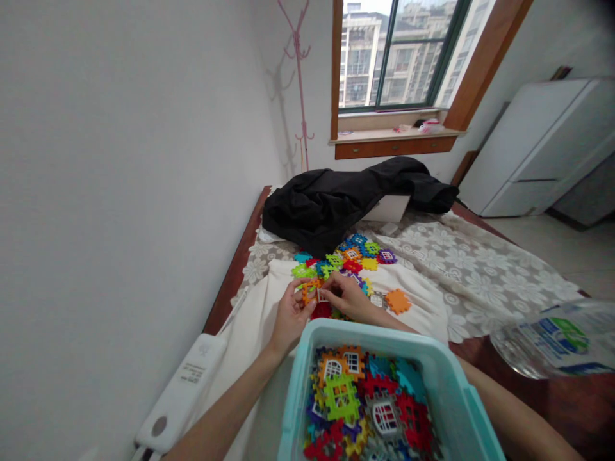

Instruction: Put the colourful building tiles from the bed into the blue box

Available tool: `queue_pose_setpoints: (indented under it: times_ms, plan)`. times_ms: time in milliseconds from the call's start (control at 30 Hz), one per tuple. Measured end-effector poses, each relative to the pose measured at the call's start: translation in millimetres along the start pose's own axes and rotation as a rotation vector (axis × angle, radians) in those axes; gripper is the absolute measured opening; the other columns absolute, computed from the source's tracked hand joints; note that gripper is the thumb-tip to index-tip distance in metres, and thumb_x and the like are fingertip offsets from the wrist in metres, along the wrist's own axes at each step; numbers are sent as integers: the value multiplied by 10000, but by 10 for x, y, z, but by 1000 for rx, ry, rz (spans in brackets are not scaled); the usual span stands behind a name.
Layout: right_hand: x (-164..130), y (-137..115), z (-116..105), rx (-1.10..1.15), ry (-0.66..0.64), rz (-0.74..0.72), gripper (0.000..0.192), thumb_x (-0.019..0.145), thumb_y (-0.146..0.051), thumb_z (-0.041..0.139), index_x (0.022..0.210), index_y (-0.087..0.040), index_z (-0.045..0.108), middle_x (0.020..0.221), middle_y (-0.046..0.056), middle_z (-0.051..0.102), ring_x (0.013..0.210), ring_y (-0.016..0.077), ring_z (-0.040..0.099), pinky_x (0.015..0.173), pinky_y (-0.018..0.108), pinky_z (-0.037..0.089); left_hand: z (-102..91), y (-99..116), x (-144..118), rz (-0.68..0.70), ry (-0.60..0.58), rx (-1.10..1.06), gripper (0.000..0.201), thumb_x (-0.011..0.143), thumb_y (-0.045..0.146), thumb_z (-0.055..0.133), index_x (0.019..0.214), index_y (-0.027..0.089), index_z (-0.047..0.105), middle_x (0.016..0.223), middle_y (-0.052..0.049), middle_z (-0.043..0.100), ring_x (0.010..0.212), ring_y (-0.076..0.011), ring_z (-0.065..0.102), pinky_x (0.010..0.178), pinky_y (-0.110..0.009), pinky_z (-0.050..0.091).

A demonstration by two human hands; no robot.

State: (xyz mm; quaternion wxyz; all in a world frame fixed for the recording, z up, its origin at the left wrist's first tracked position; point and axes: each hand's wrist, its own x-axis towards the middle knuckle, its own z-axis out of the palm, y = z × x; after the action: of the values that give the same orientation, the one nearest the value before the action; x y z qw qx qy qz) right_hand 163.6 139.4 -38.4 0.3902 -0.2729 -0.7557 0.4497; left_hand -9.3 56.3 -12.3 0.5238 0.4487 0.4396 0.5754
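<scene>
Person's left hand (289, 315) pinches orange puzzle piece (307, 292), squarish, long axis unclear; right hand (350, 296), fingertips closed around small white window frame (322, 296), nearer piece's right edge. Tub (368, 330) below both hands.

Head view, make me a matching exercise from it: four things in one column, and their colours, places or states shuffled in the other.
Things:
1. Left hand
2. Tub
3. Coat rack
4. Bottle

Descriptions:
A. Pink, standing left of the window
B. Turquoise, with coloured pieces inside
C. Clear, near the picture's right edge
D. Holding an orange piece

Right pairs: 1-D, 2-B, 3-A, 4-C.
</scene>
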Motion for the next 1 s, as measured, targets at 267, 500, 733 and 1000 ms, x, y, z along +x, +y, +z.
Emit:
queue_pose_setpoints:
  times_ms: [267,500,733,1000]
  plan:
    - [6,-44,-4,41,101,13,263,991,-493,618,932,-247,548,726,-11,651,594,169,588,534,283,425,12,2,-4,2,-5,0,557,790,258,845,1252,233,537,1203,-117,772,1146,-266,741,953,-360,589]
    - [-13,30,-2,-63,50,-25,213,1003,-443,614,964,-238,573,727,-5,650,589,164,563,547,281,399,32,11,-20,-1,-16,-16,561,792,250,844,1254,229,525,1240,-129,762,1152,-268,738,927,-343,590]
    - [-18,71,-4,-148,29,-73,185,1011,-412,595,950,-238,583,733,-4,642,593,163,551,558,279,387,11,-10,-25,-2,-17,32,566,799,246,844,1265,219,523,1248,-142,765,1118,-271,752,832,-296,589]
    - [3,44,-26,-130,-4,-72,200,996,-392,615,894,-227,570,665,-31,596,557,139,491,539,261,348,-8,-55,-31,13,-35,76,559,812,263,833,1275,210,524,1253,-146,765,1146,-278,744,879,-316,590]
